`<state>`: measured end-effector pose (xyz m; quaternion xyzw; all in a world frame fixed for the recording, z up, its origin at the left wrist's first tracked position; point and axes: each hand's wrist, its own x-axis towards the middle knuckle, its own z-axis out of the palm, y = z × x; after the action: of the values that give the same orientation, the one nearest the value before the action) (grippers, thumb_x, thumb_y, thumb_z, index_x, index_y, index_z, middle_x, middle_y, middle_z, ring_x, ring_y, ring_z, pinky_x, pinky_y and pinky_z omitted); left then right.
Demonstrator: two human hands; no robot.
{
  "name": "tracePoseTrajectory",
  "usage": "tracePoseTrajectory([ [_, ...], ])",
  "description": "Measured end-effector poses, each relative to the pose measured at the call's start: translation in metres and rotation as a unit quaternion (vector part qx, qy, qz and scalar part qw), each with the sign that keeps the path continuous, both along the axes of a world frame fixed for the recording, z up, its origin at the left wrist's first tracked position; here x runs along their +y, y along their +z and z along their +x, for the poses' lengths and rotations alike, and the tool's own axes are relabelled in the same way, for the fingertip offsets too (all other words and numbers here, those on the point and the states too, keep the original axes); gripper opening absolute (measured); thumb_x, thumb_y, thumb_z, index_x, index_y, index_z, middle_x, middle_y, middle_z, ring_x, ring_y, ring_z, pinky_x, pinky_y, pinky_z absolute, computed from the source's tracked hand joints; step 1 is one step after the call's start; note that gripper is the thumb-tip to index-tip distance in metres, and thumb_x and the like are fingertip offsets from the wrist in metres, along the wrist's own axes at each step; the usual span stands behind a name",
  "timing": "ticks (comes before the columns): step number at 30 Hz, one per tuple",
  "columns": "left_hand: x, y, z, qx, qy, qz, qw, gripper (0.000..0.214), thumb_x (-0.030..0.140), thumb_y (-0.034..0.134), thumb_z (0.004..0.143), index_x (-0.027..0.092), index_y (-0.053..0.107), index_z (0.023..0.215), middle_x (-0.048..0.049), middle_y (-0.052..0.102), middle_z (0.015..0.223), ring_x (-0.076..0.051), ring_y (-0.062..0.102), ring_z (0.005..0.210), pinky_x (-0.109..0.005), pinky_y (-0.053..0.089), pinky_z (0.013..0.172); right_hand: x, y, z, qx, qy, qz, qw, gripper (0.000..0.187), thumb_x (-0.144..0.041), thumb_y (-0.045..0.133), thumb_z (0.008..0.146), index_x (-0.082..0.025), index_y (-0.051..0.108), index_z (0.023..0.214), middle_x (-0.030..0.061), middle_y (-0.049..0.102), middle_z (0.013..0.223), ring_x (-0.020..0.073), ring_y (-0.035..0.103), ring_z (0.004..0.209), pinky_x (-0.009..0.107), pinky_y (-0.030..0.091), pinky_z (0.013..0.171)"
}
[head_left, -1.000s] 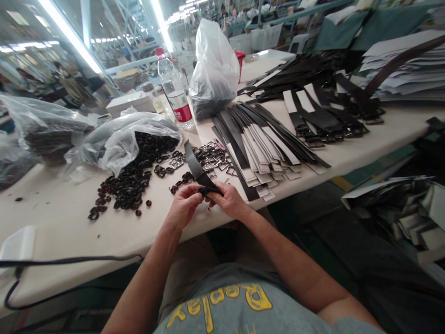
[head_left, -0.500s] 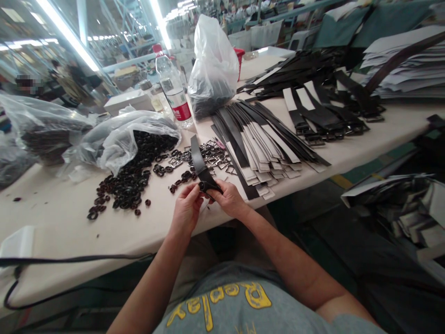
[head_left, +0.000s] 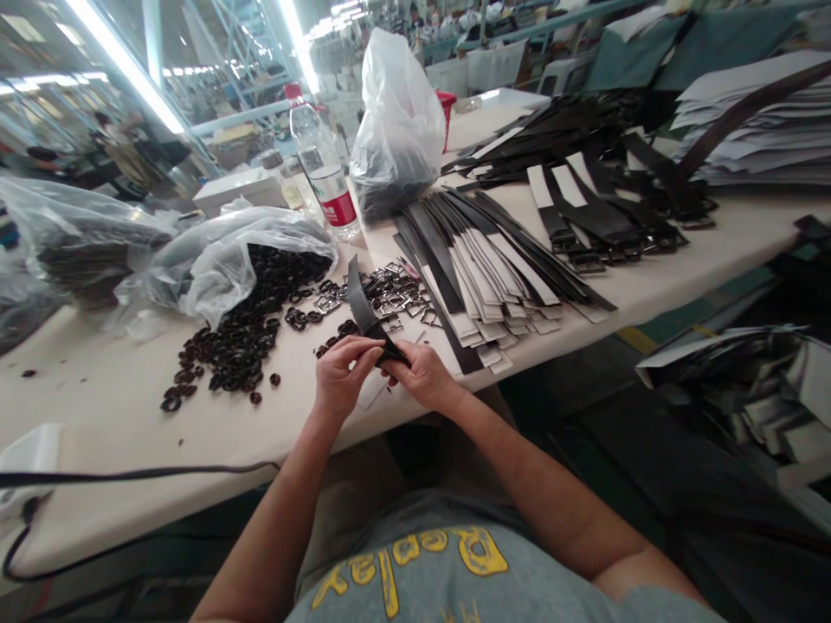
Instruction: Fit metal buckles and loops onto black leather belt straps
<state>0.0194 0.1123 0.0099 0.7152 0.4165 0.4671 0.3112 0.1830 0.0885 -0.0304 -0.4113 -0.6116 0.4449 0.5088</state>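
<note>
the left hand [head_left: 342,376] and right hand [head_left: 419,376] pinch a black strap [head_left: 361,298] above the bench [head_left: 117,433], with buckled straps [head_left: 603,229] apparently done at upper right, and unbuckled strips [head_left: 486,277], loose buckles [head_left: 393,290] and dark rings [head_left: 240,337] seemingly left at centre.

Production hall with an exposed steel framework [head_left: 214,61] overhead, lit by long ceiling fluorescent tubes [head_left: 123,65]. A cream-topped work table [head_left: 84,381] runs across the view, with a black power cable [head_left: 130,473] along its near edge. Floor beyond the table's right edge is green-painted [head_left: 681,318], marked by a yellow line [head_left: 640,340]. A white plastic chair [head_left: 555,78] stands at the far end. Other workers [head_left: 110,143] are present at far left, beyond the table.
</note>
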Motion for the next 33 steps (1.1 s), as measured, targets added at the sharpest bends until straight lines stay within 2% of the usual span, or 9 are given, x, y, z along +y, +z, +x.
tracePoseTrajectory([
  [4,0.001,0.000,0.008,-0.053,0.020,-0.035,0.998,0.010,0.028,0.077,0.078,0.024,0.081,0.086,-0.0037,0.071,0.087,-0.015,0.065,0.078,-0.025,0.052,0.069,0.001,0.001,0.001,0.029,0.006,-0.016,0.999,0.020,-0.036,0.061,0.092,-0.017,0.062,0.095,0.0005,0.068,0.072,0.0141,0.066,0.056,0.021,0.050,0.052],
  [8,-0.004,-0.004,0.012,-0.159,0.045,-0.141,0.976,0.016,0.033,0.080,0.073,0.022,0.080,0.085,-0.0015,0.070,0.077,-0.012,0.059,0.065,-0.023,0.049,0.060,0.002,0.002,0.002,0.056,0.009,-0.029,0.998,0.024,-0.040,0.061,0.091,-0.016,0.062,0.092,0.0009,0.067,0.073,0.0143,0.066,0.056,0.022,0.051,0.052],
  [12,-0.007,-0.004,0.004,-0.156,0.009,-0.226,0.962,0.024,0.038,0.080,0.074,0.020,0.081,0.091,-0.0020,0.071,0.072,-0.011,0.057,0.060,-0.022,0.048,0.057,0.002,0.002,0.002,0.049,0.004,-0.026,0.998,0.025,-0.040,0.061,0.091,-0.016,0.063,0.095,0.0006,0.067,0.072,0.0145,0.066,0.057,0.022,0.052,0.052],
  [18,-0.010,-0.010,-0.005,-0.165,-0.033,-0.272,0.948,0.032,0.034,0.082,0.073,0.021,0.080,0.102,-0.0047,0.076,0.085,-0.012,0.060,0.067,-0.024,0.051,0.065,0.003,0.001,0.003,0.043,0.011,-0.012,0.999,0.024,-0.040,0.060,0.092,-0.017,0.062,0.095,0.0015,0.069,0.074,0.0153,0.067,0.058,0.022,0.051,0.052],
  [20,-0.011,-0.013,-0.002,-0.159,-0.023,-0.260,0.952,0.030,0.032,0.082,0.072,0.021,0.081,0.100,-0.0049,0.076,0.090,-0.012,0.061,0.070,-0.025,0.053,0.068,0.003,0.001,0.003,0.041,0.013,-0.006,0.999,0.021,-0.037,0.059,0.092,-0.017,0.062,0.095,0.0013,0.069,0.074,0.0155,0.067,0.059,0.022,0.051,0.053],
  [24,-0.014,-0.012,0.004,-0.167,0.023,-0.180,0.969,0.023,0.027,0.082,0.071,0.022,0.080,0.093,-0.0036,0.074,0.093,-0.016,0.068,0.083,-0.026,0.056,0.078,0.003,0.003,0.004,0.010,0.017,0.000,1.000,0.013,-0.028,0.055,0.093,-0.017,0.061,0.096,0.0016,0.069,0.078,0.0157,0.069,0.063,0.023,0.051,0.058],
  [29,-0.014,-0.008,0.002,-0.125,-0.015,-0.141,0.982,0.022,0.026,0.081,0.073,0.021,0.079,0.094,-0.0045,0.070,0.093,-0.017,0.068,0.084,-0.026,0.057,0.078,0.002,0.003,0.005,-0.013,0.016,-0.003,1.000,0.009,-0.025,0.055,0.094,-0.018,0.060,0.098,0.0000,0.068,0.075,0.0172,0.069,0.066,0.024,0.050,0.061],
  [33,-0.011,-0.015,0.000,-0.099,0.001,-0.082,0.992,0.013,0.025,0.081,0.073,0.022,0.077,0.086,-0.0042,0.067,0.093,-0.017,0.065,0.086,-0.026,0.056,0.075,0.001,0.003,0.004,-0.029,0.015,-0.003,0.999,0.009,-0.020,0.055,0.093,-0.019,0.061,0.100,-0.0006,0.068,0.076,0.0176,0.069,0.067,0.024,0.049,0.062],
])
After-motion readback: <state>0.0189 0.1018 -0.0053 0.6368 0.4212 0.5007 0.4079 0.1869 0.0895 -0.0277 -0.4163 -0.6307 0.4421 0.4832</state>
